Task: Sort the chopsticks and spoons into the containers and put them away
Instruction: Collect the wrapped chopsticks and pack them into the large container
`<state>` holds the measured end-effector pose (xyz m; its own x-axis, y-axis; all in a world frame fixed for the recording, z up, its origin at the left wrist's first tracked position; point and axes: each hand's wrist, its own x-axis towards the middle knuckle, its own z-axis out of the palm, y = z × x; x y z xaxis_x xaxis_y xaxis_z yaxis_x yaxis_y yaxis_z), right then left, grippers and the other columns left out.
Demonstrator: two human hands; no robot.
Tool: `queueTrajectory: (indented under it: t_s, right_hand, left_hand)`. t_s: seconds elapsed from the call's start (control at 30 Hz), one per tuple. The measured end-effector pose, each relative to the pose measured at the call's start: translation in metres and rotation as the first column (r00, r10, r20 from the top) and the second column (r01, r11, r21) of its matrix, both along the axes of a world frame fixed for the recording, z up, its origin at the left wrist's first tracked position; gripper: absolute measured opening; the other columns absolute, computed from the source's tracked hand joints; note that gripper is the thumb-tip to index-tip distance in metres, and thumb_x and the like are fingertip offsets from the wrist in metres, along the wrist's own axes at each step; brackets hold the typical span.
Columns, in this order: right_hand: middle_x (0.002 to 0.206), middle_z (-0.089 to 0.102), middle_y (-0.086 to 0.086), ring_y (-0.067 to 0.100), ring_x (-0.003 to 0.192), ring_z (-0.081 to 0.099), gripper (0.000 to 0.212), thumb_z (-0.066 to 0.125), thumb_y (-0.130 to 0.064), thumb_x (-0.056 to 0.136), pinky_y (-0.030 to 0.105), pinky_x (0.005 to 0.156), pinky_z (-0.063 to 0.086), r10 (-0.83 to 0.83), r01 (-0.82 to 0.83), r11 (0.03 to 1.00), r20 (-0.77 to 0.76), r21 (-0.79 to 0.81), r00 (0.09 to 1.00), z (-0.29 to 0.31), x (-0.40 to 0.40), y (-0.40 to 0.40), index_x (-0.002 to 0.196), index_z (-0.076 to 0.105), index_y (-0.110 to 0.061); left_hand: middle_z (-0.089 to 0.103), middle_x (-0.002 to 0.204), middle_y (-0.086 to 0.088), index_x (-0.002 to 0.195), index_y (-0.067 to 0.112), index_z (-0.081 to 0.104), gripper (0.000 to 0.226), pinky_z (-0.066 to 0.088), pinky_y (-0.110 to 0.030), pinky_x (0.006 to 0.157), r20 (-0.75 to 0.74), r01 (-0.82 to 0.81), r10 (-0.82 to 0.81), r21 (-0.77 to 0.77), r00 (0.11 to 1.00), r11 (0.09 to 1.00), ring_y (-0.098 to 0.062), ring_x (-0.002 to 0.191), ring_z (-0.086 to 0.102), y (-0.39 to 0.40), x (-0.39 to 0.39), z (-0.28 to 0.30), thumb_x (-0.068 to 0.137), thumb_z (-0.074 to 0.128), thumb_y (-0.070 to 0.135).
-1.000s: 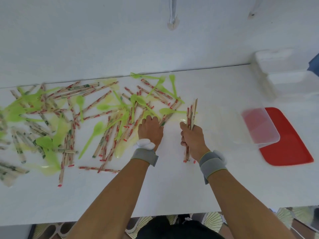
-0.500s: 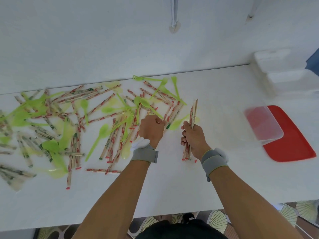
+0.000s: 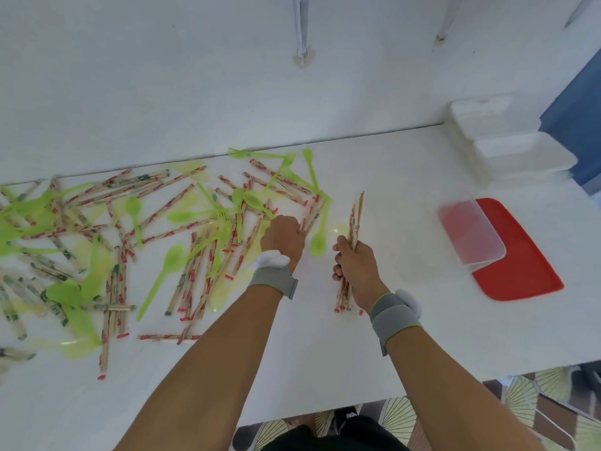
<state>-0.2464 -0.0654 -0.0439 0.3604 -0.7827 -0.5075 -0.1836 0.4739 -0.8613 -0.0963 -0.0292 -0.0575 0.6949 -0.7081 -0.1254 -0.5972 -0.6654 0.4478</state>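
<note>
- The right hand (image 3: 355, 265) grips a bundle of wrapped chopsticks (image 3: 355, 219) in its curled fingers; the bundle stands nearly upright, its lower ends touching the white table (image 3: 325, 353) near the wrist.
- The left hand (image 3: 283, 237) is curled at the right edge of the scattered pile, knuckles up, its fingers pinching a wrapped chopstick (image 3: 311, 213) that lies there.
- A green spoon (image 3: 319, 237) lies between the two hands, bowl toward the person.
- The loose chopsticks (image 3: 195, 268) in red-and-green printed wrappers and more green spoons (image 3: 162, 271) and forks are spread across the left half of the table, crossing and overlapping one another.
- A clear plastic container (image 3: 471, 232) sits to the right of the right hand, partly over a red lid (image 3: 520, 258).
- White foam boxes (image 3: 507, 141) are stacked at the far right corner, against the wall.
- Both wrists wear grey bands (image 3: 393, 314).
</note>
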Motion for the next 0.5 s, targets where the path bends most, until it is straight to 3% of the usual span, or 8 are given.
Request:
queueTrajectory:
  t_s: [0.13,0.33,0.5]
  right_hand:
    - [0.065,0.040,0.002,0.016,0.051,0.038,0.027,0.049,-0.029,0.107,0.029,0.050,0.040,0.000,0.000,1.000,-0.011,0.003,1.000,-0.002,-0.001,-0.006,0.092,0.058,-0.009]
    - [0.064,0.040,0.001,0.017,0.051,0.038,0.026,0.049,-0.029,0.106,0.028,0.049,0.039,0.012,-0.012,1.000,-0.017,0.024,1.000,-0.006,0.004,-0.009,0.091,0.058,-0.009]
    - [0.065,0.040,0.002,0.017,0.051,0.038,0.026,0.050,-0.029,0.106,0.028,0.049,0.039,0.020,-0.020,0.999,-0.010,0.031,1.000,-0.004,0.007,-0.012,0.091,0.058,-0.009]
  left_hand:
    - [0.056,0.120,-0.014,0.117,0.005,0.062,0.034,0.038,-0.035,0.072,0.048,0.030,-0.034,0.078,0.998,0.997,-0.037,0.102,0.059,-0.007,-0.002,-0.007,0.099,0.058,0.034]
    - [0.060,0.087,-0.015,0.080,0.007,0.055,0.021,0.028,-0.029,0.052,0.051,0.014,-0.019,0.091,0.999,0.996,-0.034,0.072,0.059,-0.010,-0.006,-0.005,0.088,0.061,0.025]
    - [0.048,0.067,-0.006,0.073,0.007,0.053,0.024,0.024,-0.025,0.048,-0.005,-0.066,0.067,0.084,0.998,0.994,-0.023,0.051,0.043,-0.010,-0.008,0.002,0.083,0.064,0.026]
